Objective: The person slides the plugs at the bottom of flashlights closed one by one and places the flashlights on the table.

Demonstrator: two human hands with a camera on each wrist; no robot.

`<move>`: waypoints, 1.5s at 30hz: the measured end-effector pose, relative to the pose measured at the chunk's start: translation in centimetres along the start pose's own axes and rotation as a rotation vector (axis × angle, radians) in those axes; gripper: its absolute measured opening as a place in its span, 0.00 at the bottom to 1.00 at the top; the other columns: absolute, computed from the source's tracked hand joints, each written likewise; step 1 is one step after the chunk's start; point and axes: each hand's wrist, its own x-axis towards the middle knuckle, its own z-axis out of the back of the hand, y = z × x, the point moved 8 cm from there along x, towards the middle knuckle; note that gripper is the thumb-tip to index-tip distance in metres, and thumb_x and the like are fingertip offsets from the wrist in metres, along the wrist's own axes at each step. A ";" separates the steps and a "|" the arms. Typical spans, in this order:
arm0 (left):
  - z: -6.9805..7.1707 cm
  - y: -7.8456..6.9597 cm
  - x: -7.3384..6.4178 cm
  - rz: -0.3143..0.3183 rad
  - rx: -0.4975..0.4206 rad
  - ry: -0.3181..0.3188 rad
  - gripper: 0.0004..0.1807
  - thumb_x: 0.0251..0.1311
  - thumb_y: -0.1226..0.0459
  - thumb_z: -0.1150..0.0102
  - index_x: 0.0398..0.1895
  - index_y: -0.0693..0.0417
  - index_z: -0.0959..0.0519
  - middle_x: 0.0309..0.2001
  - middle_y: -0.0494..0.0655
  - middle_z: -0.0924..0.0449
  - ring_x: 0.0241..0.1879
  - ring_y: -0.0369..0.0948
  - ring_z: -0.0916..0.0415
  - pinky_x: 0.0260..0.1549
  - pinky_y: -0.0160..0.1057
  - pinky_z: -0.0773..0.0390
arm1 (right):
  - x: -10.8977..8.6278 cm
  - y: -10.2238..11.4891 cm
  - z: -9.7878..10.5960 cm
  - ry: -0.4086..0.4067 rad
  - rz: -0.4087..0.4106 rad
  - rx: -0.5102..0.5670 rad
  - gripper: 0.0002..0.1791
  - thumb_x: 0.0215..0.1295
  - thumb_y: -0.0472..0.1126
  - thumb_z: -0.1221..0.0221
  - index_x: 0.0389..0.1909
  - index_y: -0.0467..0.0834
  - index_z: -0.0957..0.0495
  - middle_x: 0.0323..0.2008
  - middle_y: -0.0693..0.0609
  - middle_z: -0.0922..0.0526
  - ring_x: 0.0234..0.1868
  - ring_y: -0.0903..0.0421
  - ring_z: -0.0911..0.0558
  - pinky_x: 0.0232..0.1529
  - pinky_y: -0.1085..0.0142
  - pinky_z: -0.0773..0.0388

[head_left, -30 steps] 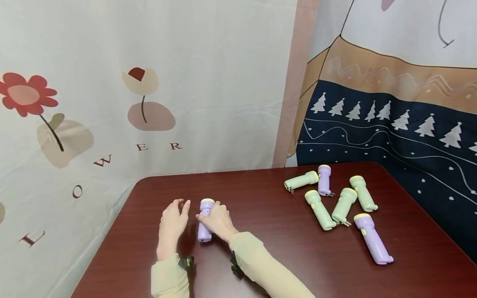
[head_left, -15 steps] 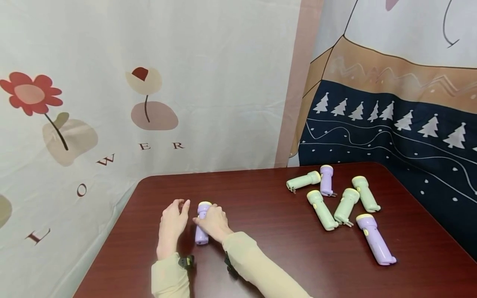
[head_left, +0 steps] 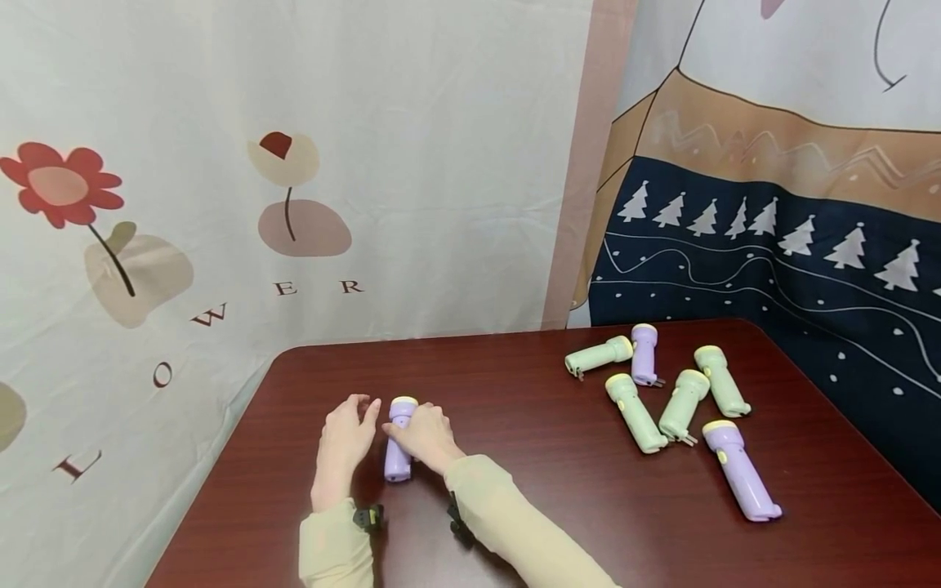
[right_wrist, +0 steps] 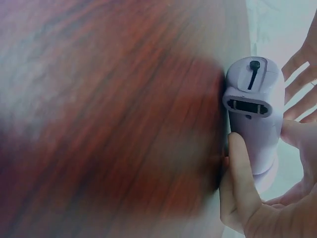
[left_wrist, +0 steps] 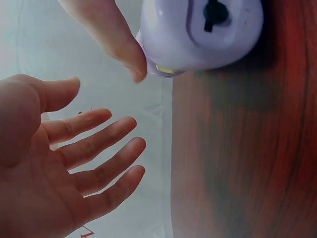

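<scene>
My right hand [head_left: 428, 437] grips a lilac flashlight [head_left: 398, 464] with a pale yellow lens rim, which lies on the dark red-brown table. In the right wrist view, fingers and thumb [right_wrist: 292, 131] are on opposite sides of its body. The flashlight's tail end [right_wrist: 250, 79] shows a slot with two metal prongs folded in it. Just left of it is my left hand [head_left: 345, 437], holding nothing, its fingers spread and slightly bent. The left wrist view shows a gap between this hand [left_wrist: 74, 158] and the lilac flashlight [left_wrist: 168, 29].
Several more flashlights lie at the right: pale green ones [head_left: 638, 415] [head_left: 724, 384] [head_left: 682, 404] [head_left: 599, 356] and lilac ones [head_left: 644, 357] [head_left: 742, 474]. Some have prongs sticking out. A patterned curtain [head_left: 441, 163] hangs behind the table [head_left: 515, 392].
The right hand and the lilac flashlight have shifted slightly left and nearer. Lately the left hand has edged right, toward the flashlight. The whole head view has turned a little left.
</scene>
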 end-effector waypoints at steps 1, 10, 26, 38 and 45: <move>-0.1 -0.1 0.0 -0.006 0.006 0.004 0.24 0.69 0.53 0.55 0.57 0.63 0.28 0.51 0.61 0.21 0.53 0.60 0.25 0.49 0.59 0.28 | 0.0 -0.1 0.1 0.005 0.006 0.005 0.33 0.50 0.61 0.35 0.35 0.32 0.24 0.28 0.42 0.21 0.29 0.45 0.17 0.28 0.59 0.21; -1.1 -2.0 -0.2 -0.133 0.084 0.001 0.19 0.64 0.59 0.47 0.53 0.64 0.26 0.49 0.62 0.22 0.49 0.61 0.23 0.44 0.58 0.25 | 0.3 -1.8 1.7 0.062 0.017 0.038 0.45 0.57 0.60 0.40 0.59 0.25 0.35 0.46 0.30 0.20 0.46 0.37 0.17 0.44 0.50 0.20; -3.2 -3.3 -1.6 -0.253 0.178 0.038 0.23 0.56 0.63 0.39 0.54 0.62 0.27 0.47 0.64 0.25 0.41 0.61 0.22 0.40 0.57 0.22 | 1.9 -8.0 12.6 -0.055 0.019 -0.120 0.28 0.62 0.61 0.44 0.47 0.40 0.27 0.41 0.43 0.17 0.39 0.44 0.17 0.38 0.53 0.22; -3.5 -3.3 -2.0 -0.236 0.188 0.089 0.25 0.57 0.62 0.39 0.58 0.58 0.29 0.46 0.67 0.26 0.36 0.62 0.21 0.37 0.57 0.22 | 0.5 -14.7 21.2 -0.218 0.018 -0.335 0.28 0.61 0.54 0.41 0.46 0.31 0.29 0.41 0.31 0.23 0.38 0.35 0.20 0.35 0.46 0.23; -3.8 -3.1 -2.1 -0.222 0.201 0.108 0.25 0.58 0.62 0.40 0.59 0.57 0.31 0.44 0.67 0.25 0.36 0.64 0.22 0.35 0.58 0.22 | -0.7 -18.5 23.1 -0.196 -0.101 -0.417 0.31 0.61 0.53 0.42 0.49 0.28 0.32 0.46 0.26 0.29 0.42 0.29 0.26 0.34 0.41 0.25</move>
